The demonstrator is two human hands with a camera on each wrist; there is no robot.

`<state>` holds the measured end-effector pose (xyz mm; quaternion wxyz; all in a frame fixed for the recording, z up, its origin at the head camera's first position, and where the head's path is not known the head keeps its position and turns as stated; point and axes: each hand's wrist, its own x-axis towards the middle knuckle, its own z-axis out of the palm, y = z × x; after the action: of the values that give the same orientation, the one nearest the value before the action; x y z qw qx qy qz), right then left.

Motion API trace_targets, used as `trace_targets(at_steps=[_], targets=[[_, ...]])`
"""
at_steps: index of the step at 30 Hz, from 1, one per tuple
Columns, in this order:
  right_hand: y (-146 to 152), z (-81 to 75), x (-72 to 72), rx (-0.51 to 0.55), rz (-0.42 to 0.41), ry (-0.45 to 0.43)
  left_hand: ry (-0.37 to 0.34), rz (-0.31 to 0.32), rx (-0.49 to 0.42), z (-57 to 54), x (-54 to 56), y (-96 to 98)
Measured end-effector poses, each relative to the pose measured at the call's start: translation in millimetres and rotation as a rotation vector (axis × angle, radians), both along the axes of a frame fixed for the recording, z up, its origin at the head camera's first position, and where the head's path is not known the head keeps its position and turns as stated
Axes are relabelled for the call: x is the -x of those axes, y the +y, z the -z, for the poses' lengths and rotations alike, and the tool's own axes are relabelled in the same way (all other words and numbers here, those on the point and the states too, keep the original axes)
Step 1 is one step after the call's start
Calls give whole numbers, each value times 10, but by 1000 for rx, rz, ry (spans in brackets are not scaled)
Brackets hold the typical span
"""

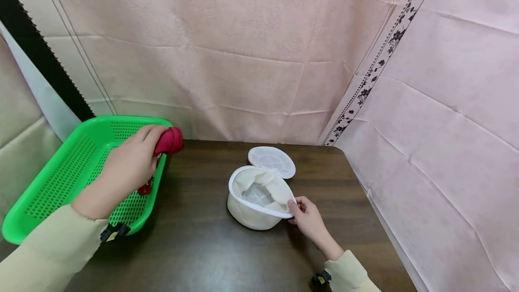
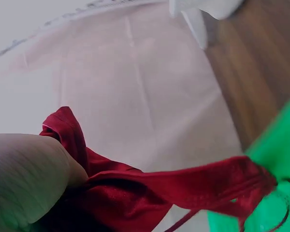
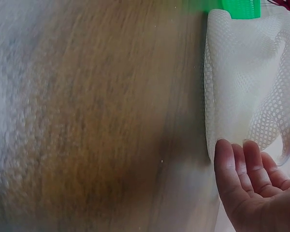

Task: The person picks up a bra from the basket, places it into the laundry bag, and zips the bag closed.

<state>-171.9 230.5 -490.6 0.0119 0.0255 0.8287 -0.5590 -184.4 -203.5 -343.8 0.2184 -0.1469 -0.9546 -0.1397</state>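
My left hand [image 1: 131,159] grips a red satin garment [image 1: 170,140] above the right side of a green plastic basket [image 1: 48,172]. In the left wrist view the shiny red cloth shows a seamed band and thin straps hanging toward the basket; its full shape is hidden. My right hand [image 1: 311,224] pinches the white rim of a round cream mesh laundry bag [image 1: 253,215] on its right side. The bag stands on the table with its top uncovered. Behind it lies its round white lid [image 1: 272,161]. In the right wrist view the mesh wall is close to my fingertips [image 3: 223,147].
The dark wooden table [image 1: 194,247] carries the basket on the left and the mesh bag near the middle. A pink cloth curtain [image 1: 227,66] hangs along the back edge, and a pale patterned sheet [image 1: 438,139] hangs down the right side.
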Motion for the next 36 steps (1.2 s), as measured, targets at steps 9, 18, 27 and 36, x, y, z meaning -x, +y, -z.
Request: trace_targets(at_steps=[9,18,27,36], targets=[[-22,-7,11,9,-2,0,95,56,-20,-278,103,465],[-61,-30,15,13,-5,6,156,124,-61,-398,179,860],[-103,-72,6,49,-15,22,156,199,-29,-133,262,1295],[-149,-35,32,70,-39,37,79,228,36,177,278,1523]])
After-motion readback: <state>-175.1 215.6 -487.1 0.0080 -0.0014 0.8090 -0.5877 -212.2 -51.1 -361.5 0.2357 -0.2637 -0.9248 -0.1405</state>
